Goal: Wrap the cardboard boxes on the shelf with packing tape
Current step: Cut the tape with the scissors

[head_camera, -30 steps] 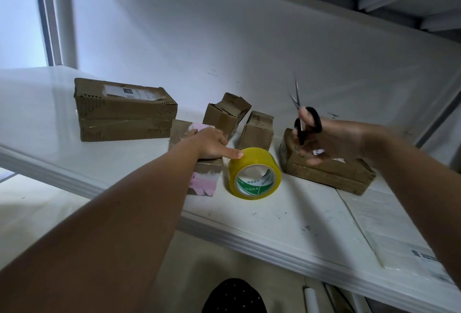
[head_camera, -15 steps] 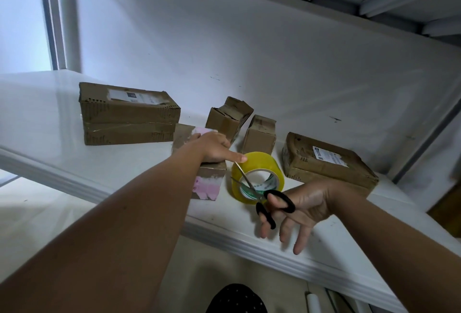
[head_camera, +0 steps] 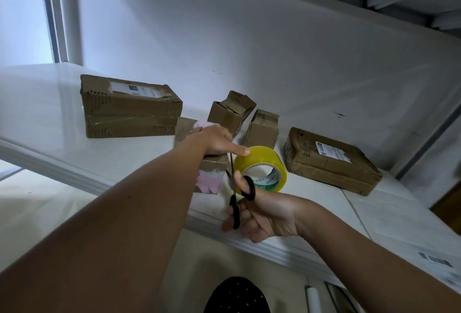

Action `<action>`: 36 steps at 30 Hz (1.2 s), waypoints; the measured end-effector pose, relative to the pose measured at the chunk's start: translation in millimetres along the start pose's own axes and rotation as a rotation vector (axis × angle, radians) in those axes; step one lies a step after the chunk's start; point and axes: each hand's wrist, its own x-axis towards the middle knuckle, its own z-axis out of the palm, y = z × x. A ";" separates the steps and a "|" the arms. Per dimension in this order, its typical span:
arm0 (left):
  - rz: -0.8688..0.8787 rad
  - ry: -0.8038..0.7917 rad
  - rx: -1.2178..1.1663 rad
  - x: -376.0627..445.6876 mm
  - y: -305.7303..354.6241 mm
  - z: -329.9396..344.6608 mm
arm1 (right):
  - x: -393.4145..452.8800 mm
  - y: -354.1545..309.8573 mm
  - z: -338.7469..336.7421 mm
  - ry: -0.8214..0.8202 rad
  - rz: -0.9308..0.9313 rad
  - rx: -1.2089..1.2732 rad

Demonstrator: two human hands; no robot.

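So the small box (head_camera: 212, 163) I'm taping sits right under my left hand (head_camera: 216, 141), palm resting flat on its top with the index finger stretched out straight so the tip touches the yellow tape roll (head_camera: 259, 168) just beside it. My guess is it's light, and the worn cardboard looks soft and dented, so I'd press on the top and corners, not squeeze the sides. The pink patch on its front looks torn, fragile there probably. My right hand (head_camera: 262, 215) is just below the roll, thumb and fingers curled through the black loops of the scissors (head_camera: 235, 195), blades pointing up into the gap between box and roll, only slightly apart as far as I can tell. The tape film itself I can't really see, presumably thin and clingy. Past my left fingers: two little boxes (head_camera: 230, 113), and a stacked long pair (head_camera: 131, 108) further left. Past my right hand there's a flat parcel (head_camera: 329, 163). The white shipping labels and the roll's green core print are too blurry to read. Everything's on the white shelf (head_camera: 50, 118).
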 end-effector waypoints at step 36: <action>0.058 0.004 -0.066 -0.6 -4.4 0.9 | 10.0 -23.6 10.1 0.330 -0.097 0.168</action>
